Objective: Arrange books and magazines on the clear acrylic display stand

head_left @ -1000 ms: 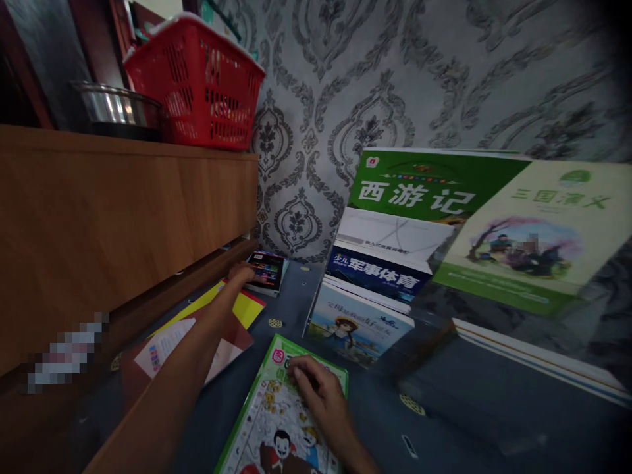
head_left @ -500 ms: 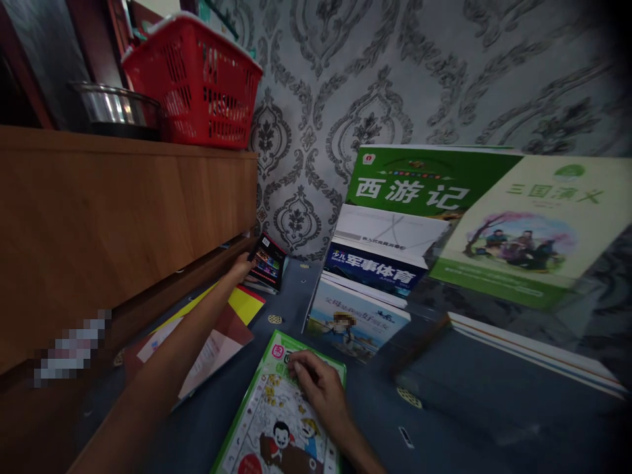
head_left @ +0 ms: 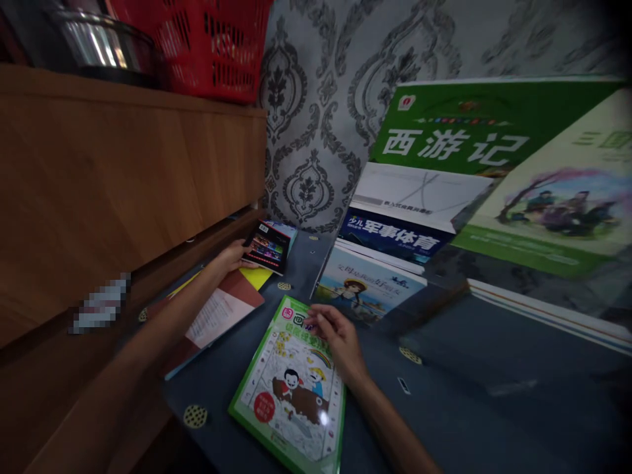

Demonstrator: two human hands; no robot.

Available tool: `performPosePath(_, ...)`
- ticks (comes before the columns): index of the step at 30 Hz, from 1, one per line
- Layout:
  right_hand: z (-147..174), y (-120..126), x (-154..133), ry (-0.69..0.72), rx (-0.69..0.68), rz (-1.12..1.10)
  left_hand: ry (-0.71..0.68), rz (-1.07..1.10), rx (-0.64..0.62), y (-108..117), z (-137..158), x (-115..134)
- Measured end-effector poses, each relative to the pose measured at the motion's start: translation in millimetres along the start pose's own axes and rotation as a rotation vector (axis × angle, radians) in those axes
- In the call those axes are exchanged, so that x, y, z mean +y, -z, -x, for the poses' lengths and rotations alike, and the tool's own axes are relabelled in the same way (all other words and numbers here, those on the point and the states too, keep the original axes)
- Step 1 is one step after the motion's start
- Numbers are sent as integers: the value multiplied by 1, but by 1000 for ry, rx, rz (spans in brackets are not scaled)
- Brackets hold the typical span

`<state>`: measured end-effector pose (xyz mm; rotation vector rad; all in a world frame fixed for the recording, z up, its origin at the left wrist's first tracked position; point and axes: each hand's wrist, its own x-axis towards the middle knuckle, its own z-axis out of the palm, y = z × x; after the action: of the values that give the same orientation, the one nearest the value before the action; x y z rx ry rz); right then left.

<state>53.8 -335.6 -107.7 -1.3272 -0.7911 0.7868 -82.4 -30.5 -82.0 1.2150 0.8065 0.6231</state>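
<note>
The small dark booklet (head_left: 269, 245) sits at 11 o'clock on the table (head_left: 444, 368), tipped up off the top. It looks thin, light and bendy, best held by its near edge. The left hand (head_left: 231, 257) grips that edge. The right hand (head_left: 338, 339) presses its fingers flat on the green picture book (head_left: 291, 388), which looks thin and smooth. At 9 o'clock the wooden cabinet (head_left: 123, 184) crowds close. Leaning books (head_left: 395, 237) stand at 1 o'clock. Open room lies at 4 o'clock.
</note>
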Motion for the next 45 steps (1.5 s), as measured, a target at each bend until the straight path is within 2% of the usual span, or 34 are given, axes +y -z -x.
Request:
performPosePath(3,-7,1,1,-48,13,-46,-9,2,-25,1,17,0)
performPosePath(7,-26,-4,-1,-129,-14,-169,-90,21,-88,7,41,-1)
performPosePath(13,-61,-37,-14,-290,-148,-475,-183,89,-227,18,65,-6)
performPosePath(17,-68,-55,-23,-359,-228,-604,-217,93,-307,24,73,-9)
performPosePath(21,-57,-57,-23,-369,-237,-537,-290,-3,-377,30,80,-10)
performPosePath(26,-31,-55,-16,-258,-211,-367,-366,-120,-383,31,86,-12)
performPosePath(33,-11,-54,-11,-121,-132,-318,-154,-94,-326,21,91,-24)
performPosePath(39,4,-46,-12,-53,-113,-234,-102,-16,-315,11,111,-18)
performPosePath(45,36,-35,-13,-78,-85,-158,-6,50,-415,-3,144,-19)
